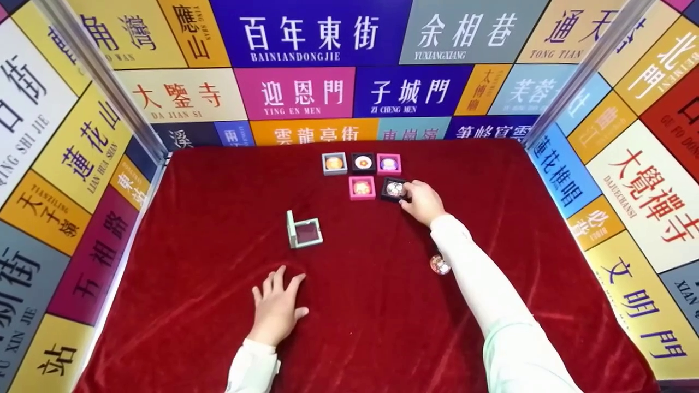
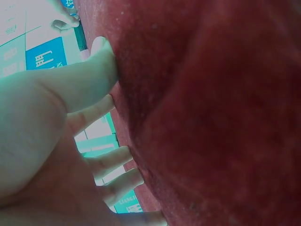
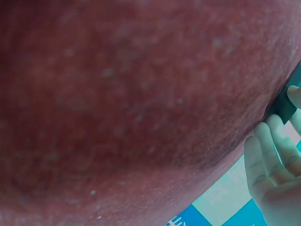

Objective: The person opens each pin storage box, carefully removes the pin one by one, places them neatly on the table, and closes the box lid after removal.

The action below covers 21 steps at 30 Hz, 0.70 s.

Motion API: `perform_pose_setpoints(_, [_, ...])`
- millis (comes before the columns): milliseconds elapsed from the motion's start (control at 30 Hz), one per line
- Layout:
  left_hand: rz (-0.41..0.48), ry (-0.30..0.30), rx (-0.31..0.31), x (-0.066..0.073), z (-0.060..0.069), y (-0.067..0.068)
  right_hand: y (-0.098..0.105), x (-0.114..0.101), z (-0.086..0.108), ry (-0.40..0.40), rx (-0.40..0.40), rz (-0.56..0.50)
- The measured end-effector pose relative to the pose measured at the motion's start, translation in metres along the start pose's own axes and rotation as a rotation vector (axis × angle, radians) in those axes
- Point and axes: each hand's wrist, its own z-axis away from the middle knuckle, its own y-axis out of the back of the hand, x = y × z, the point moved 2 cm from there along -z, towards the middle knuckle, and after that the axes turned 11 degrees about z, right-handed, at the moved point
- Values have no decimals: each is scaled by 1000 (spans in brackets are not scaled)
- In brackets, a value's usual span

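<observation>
My right hand (image 1: pixel 423 202) grips the right side of a small black box (image 1: pixel 386 194) that holds a round patterned badge (image 1: pixel 394 188). In the right wrist view, thumb and fingers (image 3: pixel 270 155) meet the dark edge of that box (image 3: pixel 283 104). My left hand (image 1: pixel 276 311) rests on the red cloth with fingers spread and nothing held; the left wrist view shows its thumb (image 2: pixel 89 77) and fingertips at the cloth. Ahead of it sits a pale green box (image 1: pixel 319 240), its lid (image 1: pixel 291 229) standing up at the left. Another round badge (image 1: pixel 439 265) lies loose beside my right forearm.
Left of the black box is a pink box (image 1: pixel 351 195) with a badge. Behind stand a grey box (image 1: pixel 324 171), a black box (image 1: pixel 362 170) and a pink box (image 1: pixel 397 171), each with a badge. Sign-covered panels (image 1: pixel 295 93) border the red cloth (image 1: pixel 218 218).
</observation>
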Motion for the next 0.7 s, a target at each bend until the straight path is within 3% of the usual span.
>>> perform_pose_setpoints(367, [5,4,-13,0,-2,-2,13,6,8,-26,48,-20])
perform_pose_setpoints(700, [0,-12,14,1,-1,0,25,10,10,-3,78,-8])
